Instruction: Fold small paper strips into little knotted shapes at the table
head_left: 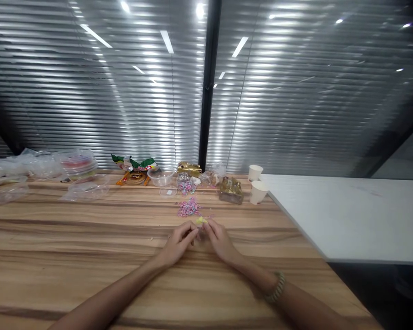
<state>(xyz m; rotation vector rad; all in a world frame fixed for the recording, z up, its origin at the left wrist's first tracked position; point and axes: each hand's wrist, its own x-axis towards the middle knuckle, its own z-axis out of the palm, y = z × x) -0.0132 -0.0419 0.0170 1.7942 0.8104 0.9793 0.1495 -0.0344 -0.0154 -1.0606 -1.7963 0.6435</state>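
My left hand (181,240) and my right hand (222,239) meet just above the wooden table, fingers bent and pinched together. Between their fingertips is a small, soft-looking yellow piece (201,220), too small to name further. Below it, something thin and pinkish shows blurred between the fingers. Just beyond the hands lies a loose pile of small pink, purple and pale blue plastic pieces (189,207), which look like little rings or links. Behind that pile, more such pieces (186,187) spill by a clear bag.
Along the back stand a clear bowl (161,178), a gold packet (231,190), another gold packet (189,168), paper cups (259,192), green snack bags (142,163) and stacked plastic lids (78,163). A white table (351,220) adjoins on the right. Blinds (99,91) rise behind.
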